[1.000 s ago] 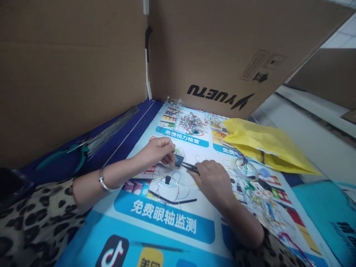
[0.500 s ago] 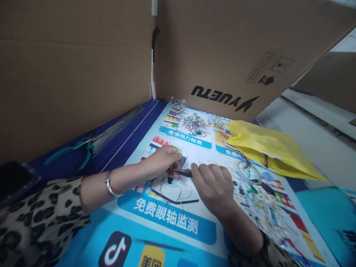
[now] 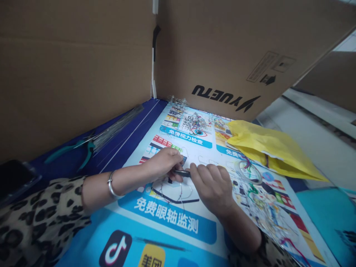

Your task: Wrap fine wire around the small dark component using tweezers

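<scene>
My left hand [image 3: 166, 163], a silver bangle at its wrist, is closed in a pinch on thin wire. A bent, looped piece of this wire [image 3: 180, 191] hangs below the fingers over the printed sheet. My right hand [image 3: 211, 187] is wrapped round a dark, tapered tool that looks like pliers [image 3: 183, 173]. Its tip points left and meets the left fingertips. The handles are hidden in my right fist, and the exact spot where the tip touches the wire is covered by my left fingers.
Teal-handled pliers [image 3: 88, 155] lie left beside a bundle of straight wires [image 3: 118, 128]. Tangled wire pieces [image 3: 196, 122] lie at the back. A yellow bag [image 3: 272, 144], a roll of tape [image 3: 260, 177] and coloured wire scraps [image 3: 253, 191] are at right. Cardboard walls [image 3: 83, 74] stand behind.
Both hands stay almost in place. My right hand and the tool have shifted very slightly left, and the tool's tip sits a little deeper among the left fingers.
</scene>
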`<control>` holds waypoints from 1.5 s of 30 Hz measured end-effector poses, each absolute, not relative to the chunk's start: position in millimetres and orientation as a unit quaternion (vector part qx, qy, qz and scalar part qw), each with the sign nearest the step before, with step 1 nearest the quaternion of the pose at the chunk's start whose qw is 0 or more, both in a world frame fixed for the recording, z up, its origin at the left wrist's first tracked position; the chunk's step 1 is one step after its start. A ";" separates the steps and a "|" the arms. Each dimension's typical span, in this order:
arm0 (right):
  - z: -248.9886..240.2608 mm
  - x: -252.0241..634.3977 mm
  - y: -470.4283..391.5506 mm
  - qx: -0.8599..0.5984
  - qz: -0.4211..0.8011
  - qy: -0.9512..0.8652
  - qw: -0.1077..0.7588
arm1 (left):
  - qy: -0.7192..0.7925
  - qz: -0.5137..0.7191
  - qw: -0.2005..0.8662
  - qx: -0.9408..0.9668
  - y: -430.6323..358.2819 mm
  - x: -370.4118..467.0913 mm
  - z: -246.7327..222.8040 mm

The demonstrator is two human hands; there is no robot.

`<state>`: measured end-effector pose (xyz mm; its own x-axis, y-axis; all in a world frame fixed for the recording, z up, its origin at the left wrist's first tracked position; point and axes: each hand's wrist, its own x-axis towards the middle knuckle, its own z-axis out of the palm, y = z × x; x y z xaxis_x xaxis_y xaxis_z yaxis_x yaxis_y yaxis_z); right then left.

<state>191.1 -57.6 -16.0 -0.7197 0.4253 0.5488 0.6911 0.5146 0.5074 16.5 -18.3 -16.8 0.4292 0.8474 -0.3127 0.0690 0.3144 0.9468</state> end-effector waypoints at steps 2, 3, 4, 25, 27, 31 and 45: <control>-15.9 191.2 -57.3 -0.328 -0.365 -0.852 0.180 | 0.451 0.288 0.676 0.506 -18.5 16.6 -16.0; -15.9 191.2 -57.1 -0.328 -0.363 -0.853 0.178 | 0.452 0.287 0.677 0.504 -18.7 16.8 -15.2; -16.0 191.2 -56.9 -0.329 -0.362 -0.854 0.177 | 0.454 0.286 0.678 0.503 -19.0 16.9 -14.3; -22.2 192.7 -55.4 -0.355 -0.343 -0.857 0.148 | 0.463 0.301 0.649 0.523 -19.2 17.3 -14.8; -25.4 192.3 -54.9 -0.379 -0.325 -0.856 0.133 | 0.459 0.305 0.603 0.577 -19.3 16.2 -15.5; -30.8 190.7 -54.5 -0.431 -0.259 -0.857 0.112 | 0.445 0.286 0.458 0.714 -19.5 11.7 -14.0; -9.4 184.5 -54.2 -0.562 0.057 -0.825 -0.014 | 0.390 0.113 0.195 0.893 -21.1 5.3 -8.1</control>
<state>184.5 -54.2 -9.4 -0.3668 0.9262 -0.0872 0.9293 0.3606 -0.0791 5.3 -21.1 -8.1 0.6698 0.7409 0.0505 0.6524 -0.6195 0.4365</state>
